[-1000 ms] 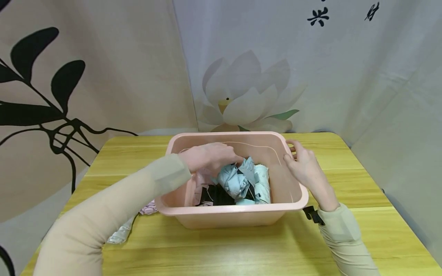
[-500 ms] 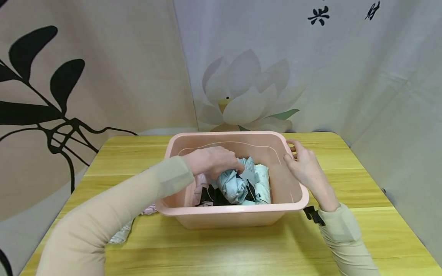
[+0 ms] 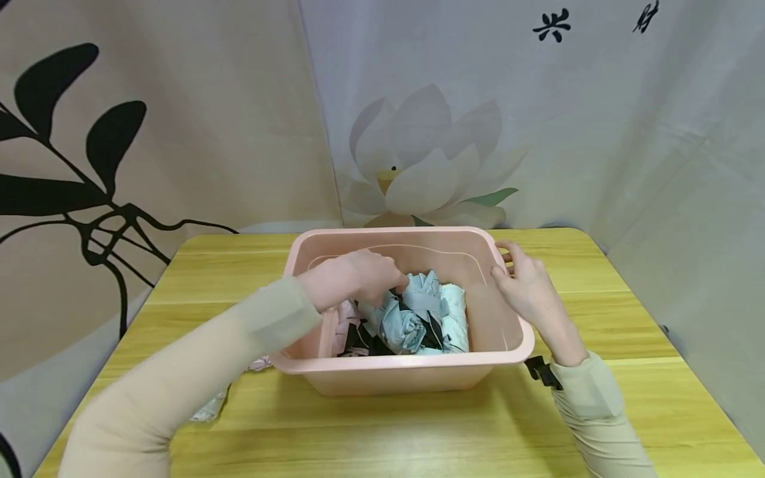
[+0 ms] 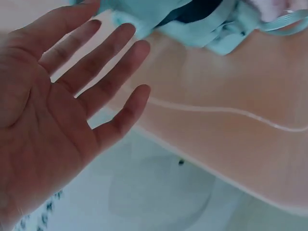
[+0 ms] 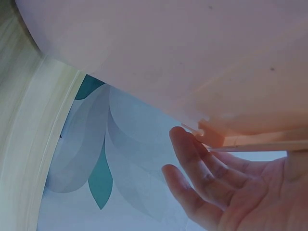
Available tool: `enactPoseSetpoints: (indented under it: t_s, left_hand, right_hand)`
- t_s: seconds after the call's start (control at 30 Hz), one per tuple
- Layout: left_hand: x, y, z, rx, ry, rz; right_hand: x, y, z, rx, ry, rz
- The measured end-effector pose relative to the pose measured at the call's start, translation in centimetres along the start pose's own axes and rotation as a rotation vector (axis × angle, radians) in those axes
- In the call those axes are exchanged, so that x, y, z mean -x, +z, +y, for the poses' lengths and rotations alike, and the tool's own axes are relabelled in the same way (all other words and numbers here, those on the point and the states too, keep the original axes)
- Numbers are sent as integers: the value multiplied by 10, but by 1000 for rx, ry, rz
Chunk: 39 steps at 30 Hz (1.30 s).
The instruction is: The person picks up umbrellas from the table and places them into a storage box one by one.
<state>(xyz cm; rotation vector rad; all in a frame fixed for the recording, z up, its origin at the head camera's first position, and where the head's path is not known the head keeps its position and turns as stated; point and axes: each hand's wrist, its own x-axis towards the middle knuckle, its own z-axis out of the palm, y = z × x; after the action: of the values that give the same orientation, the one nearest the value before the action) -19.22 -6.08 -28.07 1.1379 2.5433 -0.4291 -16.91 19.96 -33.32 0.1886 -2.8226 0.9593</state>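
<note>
A pink plastic basin [image 3: 394, 363] stands on the table with bundled clothes inside. My left hand [image 3: 358, 275] reaches into it over a light blue cloth bundle [image 3: 402, 328]. In the left wrist view the fingers of that hand [image 4: 67, 86] are spread and nearly straight, with the blue cloth [image 4: 226, 29] just past the fingertips; contact is unclear. At the basin's right rim, my right hand [image 3: 528, 285] holds the edge, thumb on the inner side. Seen from the right wrist, the fingers of this hand [image 5: 216, 185] bend up under the rim.
Beside the blue bundle lie a pale mint roll [image 3: 454, 318], a black cloth [image 3: 366, 340] and a pink cloth [image 3: 346, 318]. Left of the basin, a silvery grey item [image 3: 209, 408] and a lilac cloth [image 3: 259, 363] show partly behind the left sleeve. A printed curtain [image 3: 430, 119] hangs behind the table.
My left hand has drawn leftward off the top of the blue bundle, baring more of it. The bundle looks slightly shifted. The right hand has kept its place on the rim.
</note>
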Motion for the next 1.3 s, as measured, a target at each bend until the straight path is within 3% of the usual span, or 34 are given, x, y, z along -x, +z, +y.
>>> enactPoseSetpoints:
  t_s: [0.17, 0.33, 0.63, 1.0, 1.3]
  left_hand:
    - [20, -12, -9, 125, 4, 95]
    - [40, -16, -22, 217, 21, 209]
    - [72, -10, -45, 449, -54, 398]
    - [91, 24, -66, 555, -189, 554]
    - [106, 61, -76, 582, -418, 717]
  right_hand:
    - [0, 0, 1, 4, -14, 14]
    - [0, 1, 1, 3, -16, 10]
    - [0, 0, 1, -9, 0, 2]
    - [1, -1, 1, -14, 5, 9]
    - [0, 0, 0, -17, 8, 0]
